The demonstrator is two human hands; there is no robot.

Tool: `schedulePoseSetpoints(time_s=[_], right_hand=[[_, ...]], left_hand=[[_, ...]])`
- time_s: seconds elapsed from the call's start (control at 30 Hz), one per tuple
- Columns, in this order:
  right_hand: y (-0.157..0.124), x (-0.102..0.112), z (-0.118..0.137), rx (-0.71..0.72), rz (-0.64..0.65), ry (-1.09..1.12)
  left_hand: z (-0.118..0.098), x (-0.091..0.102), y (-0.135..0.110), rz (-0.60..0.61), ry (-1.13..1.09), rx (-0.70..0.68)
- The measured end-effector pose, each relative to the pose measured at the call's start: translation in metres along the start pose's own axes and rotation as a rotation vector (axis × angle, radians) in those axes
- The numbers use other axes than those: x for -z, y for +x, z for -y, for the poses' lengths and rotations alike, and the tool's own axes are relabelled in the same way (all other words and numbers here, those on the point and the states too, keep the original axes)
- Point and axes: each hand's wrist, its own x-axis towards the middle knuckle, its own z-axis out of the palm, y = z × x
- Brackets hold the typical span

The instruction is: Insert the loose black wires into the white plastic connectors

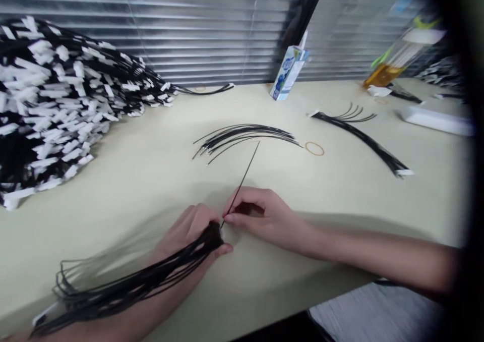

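Observation:
My left hand (189, 231) is closed around the white connector end of a bundle of black wires (151, 281), which trails back over my left forearm. A single thin black wire (246, 169) is pinched between the thumb and forefinger of my right hand (260, 208). Its lower tip meets or nearly meets the connector; the exact contact is too small to tell. Just beyond my hands, a loose group of black wires (245, 131) with small bright tips lies on the table (159, 165).
At the left rises a large heap of black wires with white connectors (71, 95). A rubber band (314, 149) and a wire harness (363, 136) lie to the right. A drink carton (286, 74) and a bottle of amber liquid (397, 59) stand near the blinds (212, 34).

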Motion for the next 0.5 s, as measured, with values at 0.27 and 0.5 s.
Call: schedulePoseSetpoints(time_s=[0.27,0.5], right_hand=[[-0.002,-0.003,0.002,0.039,-0.004,-0.101],[-0.006,-0.001,0.000,0.111,-0.019,-0.159]], left_hand=[[0.004,-0.003,-0.001,-0.047,0.036,-0.076],[0.009,-0.011,-0.001,-0.156,0.069,-0.148]])
